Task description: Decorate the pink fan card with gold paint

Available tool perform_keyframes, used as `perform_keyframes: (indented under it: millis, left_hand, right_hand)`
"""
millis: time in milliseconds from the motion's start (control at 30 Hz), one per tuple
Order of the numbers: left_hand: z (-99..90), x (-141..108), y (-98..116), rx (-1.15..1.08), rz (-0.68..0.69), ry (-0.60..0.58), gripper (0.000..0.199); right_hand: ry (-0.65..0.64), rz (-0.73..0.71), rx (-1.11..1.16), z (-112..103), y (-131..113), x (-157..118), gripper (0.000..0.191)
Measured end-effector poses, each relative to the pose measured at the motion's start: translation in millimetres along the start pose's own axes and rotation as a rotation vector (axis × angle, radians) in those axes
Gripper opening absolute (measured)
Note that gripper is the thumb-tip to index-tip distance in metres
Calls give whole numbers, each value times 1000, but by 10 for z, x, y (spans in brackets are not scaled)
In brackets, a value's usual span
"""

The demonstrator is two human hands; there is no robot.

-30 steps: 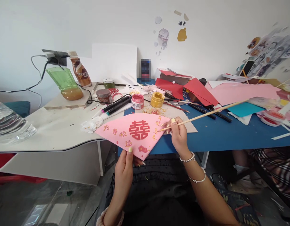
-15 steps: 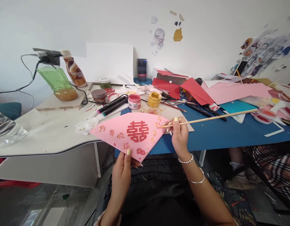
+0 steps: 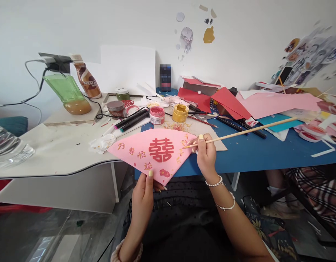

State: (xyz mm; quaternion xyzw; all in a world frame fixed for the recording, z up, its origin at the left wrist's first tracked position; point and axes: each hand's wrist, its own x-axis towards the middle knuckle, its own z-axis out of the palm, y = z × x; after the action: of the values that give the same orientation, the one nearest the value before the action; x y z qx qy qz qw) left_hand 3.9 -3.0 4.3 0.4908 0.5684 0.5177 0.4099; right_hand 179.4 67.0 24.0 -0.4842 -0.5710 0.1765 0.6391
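Note:
A pink fan-shaped paper (image 3: 142, 143) carries a red double-character emblem, gold characters on both sides and a red flower near its lower point. My left hand (image 3: 144, 191) pinches its lower edge, thumb on top and fingers underneath. In my right hand (image 3: 206, 154) is a long thin wooden stick (image 3: 246, 130), its tip touching the paper beside the gold characters on the right. Behind the paper stand an open jar of red paint (image 3: 157, 115) and an open jar of yellow paint (image 3: 180, 113).
Markers (image 3: 133, 120) and crumpled tissue (image 3: 102, 143) lie left of the jars. A green container (image 3: 64, 89) and a brown bottle (image 3: 87, 78) stand at the left. Red envelopes (image 3: 230, 103) and pink paper (image 3: 277, 104) are at the right. Another person's plaid clothing (image 3: 316, 191) shows at right.
The stick's far end has risen a little, while its tip stays on the right part of the paper. The whole view has shifted slightly. Both hands keep their hold.

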Motion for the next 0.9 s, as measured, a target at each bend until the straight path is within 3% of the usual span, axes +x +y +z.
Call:
perform_keyframes:
  millis: [900]
  left_hand:
    - [-2,11,-13,-1,26,-24,31]
  right_hand:
    - [-52,-40,-121,-17,-2,-10,25]
